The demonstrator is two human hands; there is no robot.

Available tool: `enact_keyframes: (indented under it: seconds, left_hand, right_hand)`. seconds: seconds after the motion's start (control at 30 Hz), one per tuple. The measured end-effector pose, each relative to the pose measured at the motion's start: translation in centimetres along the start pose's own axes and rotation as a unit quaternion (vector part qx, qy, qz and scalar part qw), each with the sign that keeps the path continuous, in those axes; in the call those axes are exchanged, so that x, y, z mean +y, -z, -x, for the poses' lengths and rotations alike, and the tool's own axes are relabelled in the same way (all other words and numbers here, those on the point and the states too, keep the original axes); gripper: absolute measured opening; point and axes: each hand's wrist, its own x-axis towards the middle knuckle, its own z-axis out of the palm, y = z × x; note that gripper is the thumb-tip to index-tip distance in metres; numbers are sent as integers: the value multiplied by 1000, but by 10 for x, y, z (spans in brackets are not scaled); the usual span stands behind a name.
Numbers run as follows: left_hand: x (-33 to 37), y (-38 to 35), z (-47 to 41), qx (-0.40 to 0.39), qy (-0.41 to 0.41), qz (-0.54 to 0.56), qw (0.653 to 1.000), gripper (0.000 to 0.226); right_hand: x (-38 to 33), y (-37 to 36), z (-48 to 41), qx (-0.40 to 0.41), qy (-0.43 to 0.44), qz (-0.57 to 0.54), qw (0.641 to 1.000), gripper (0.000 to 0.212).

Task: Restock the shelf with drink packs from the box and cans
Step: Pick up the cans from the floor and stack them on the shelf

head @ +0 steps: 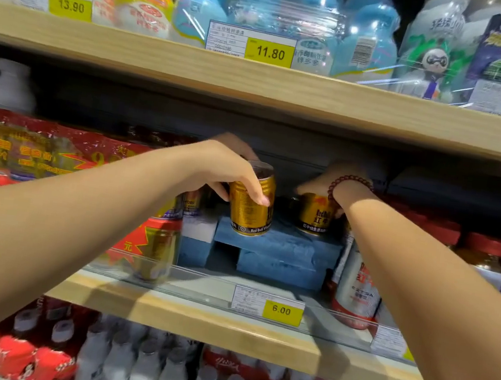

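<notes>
My left hand (229, 168) grips a gold Red Bull can (250, 209), tilted, its base just over the front edge of a blue foam block (280, 244) on the middle shelf. My right hand (332, 184), with a red bead bracelet on the wrist, is closed over the top of a second gold can (314, 214) that stands on the same block further back. More gold cans (193, 203) stand behind my left hand. A shrink-wrapped red and gold can pack (153, 240) sits at the left of the gap.
A lower blue block (280, 270) and a blue-white block (196, 243) support the stack. A white and red can pack (354, 286) stands at right. The shelf edge (194, 319) carries a 6.00 price tag (281, 310). Bottle packs fill the upper and lower shelves.
</notes>
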Motion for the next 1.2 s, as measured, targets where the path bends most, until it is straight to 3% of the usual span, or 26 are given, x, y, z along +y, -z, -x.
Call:
enact_keyframes:
  seconds: [0.1,0.2,0.3,0.4,0.53,0.7,0.87,0.97,1.2]
  left_hand:
    - [6,-1,-7,6,6,25,1000,49]
    - [10,-3,-19,28,18,23,999,58]
    - [7,-3,-33,48,14,31,998,66]
    - [0,-4,-46,33,12,67,997,57]
    - [-5,-9,-61,7,13,104,995,51]
    - [-5,-15,-80,-19,12,134,991,71]
    - [0,-17,-90,-91,-11,139,986,46]
    - [-1,-18,-95,-131,-19,135,982,47]
    - [-8,-25,-100,-141,-12,177,974,48]
  right_hand:
    - [0,-1,1,-5,15,16,1000,66]
    - [-1,2,5,-36,21,6,999,74]
    - [-1,11,8,-83,29,-12,996,70]
    - [-2,18,8,-95,26,-17,995,60]
    - [6,16,-3,-83,27,-35,996,42]
    - [9,14,-7,-79,17,-54,995,40]
    - [8,11,-14,-65,9,-67,996,35]
    - [20,-1,-39,-51,-1,-75,996,49]
    - [12,7,-4,-9,47,-75,996,32]
